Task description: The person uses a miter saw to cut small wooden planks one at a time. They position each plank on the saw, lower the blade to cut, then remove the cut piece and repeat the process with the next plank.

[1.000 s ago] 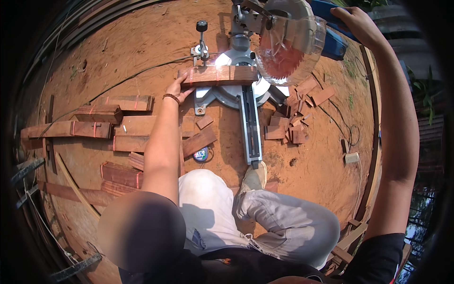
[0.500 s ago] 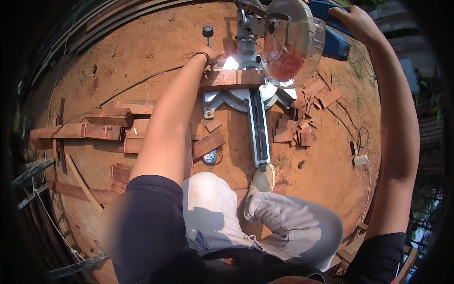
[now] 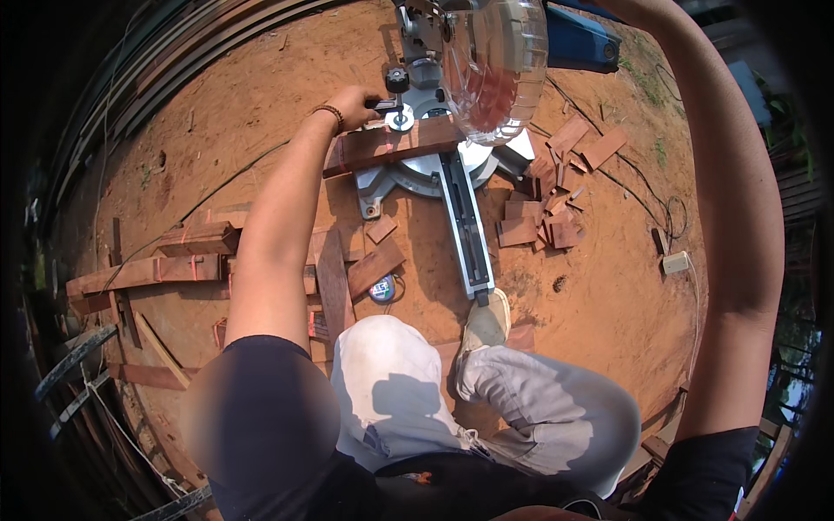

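Observation:
My left hand (image 3: 354, 107) is closed on the black lever (image 3: 381, 105) of the clamp (image 3: 397, 80), just above a reddish-brown board (image 3: 370, 149) lying across the base (image 3: 373, 189) of a miter saw. The board's right end reaches the clear blade guard (image 3: 491, 61), with the toothed red blade behind it. At the top right my right hand (image 3: 638, 16) is closed on the blue saw handle (image 3: 578, 35), its fingers partly cut off by the picture's edge.
Wood offcuts (image 3: 565, 230) are heaped right of the saw; bundled boards (image 3: 187, 269) lie at left. A tape measure (image 3: 382, 289), cords and a socket box (image 3: 675, 262) are on the dirt (image 3: 608, 330). Metal bars (image 3: 76, 356) stand left. My shoe touches the saw rail's end.
My left hand has left the board's left end and moved up to the clamp lever. The saw head and right hand appear higher and further left, partly through camera movement.

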`<state>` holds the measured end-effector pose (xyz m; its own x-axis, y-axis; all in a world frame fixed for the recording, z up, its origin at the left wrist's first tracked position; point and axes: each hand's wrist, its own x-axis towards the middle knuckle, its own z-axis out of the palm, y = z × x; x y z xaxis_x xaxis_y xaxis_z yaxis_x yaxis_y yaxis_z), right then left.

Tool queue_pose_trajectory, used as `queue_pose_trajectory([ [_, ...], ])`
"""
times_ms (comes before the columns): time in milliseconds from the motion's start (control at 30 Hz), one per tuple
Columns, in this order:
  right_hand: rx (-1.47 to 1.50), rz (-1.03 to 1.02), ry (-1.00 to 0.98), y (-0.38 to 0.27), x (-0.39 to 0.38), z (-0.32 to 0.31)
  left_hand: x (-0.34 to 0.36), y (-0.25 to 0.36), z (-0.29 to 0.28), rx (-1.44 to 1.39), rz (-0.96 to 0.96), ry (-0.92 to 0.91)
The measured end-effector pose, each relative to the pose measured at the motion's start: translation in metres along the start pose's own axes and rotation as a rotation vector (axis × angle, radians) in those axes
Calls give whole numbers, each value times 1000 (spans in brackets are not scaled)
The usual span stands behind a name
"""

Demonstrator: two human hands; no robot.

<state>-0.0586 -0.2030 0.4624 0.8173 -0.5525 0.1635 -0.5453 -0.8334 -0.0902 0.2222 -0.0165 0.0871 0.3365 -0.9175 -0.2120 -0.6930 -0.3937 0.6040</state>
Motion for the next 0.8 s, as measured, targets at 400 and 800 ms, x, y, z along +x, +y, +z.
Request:
queue_pose_trajectory([
  [400,2,5,108,-6,-9,1,0,43,-23,636,72,-222],
  [800,107,-581,127,-117,-39,169,-104,6,101,305,54,791],
])
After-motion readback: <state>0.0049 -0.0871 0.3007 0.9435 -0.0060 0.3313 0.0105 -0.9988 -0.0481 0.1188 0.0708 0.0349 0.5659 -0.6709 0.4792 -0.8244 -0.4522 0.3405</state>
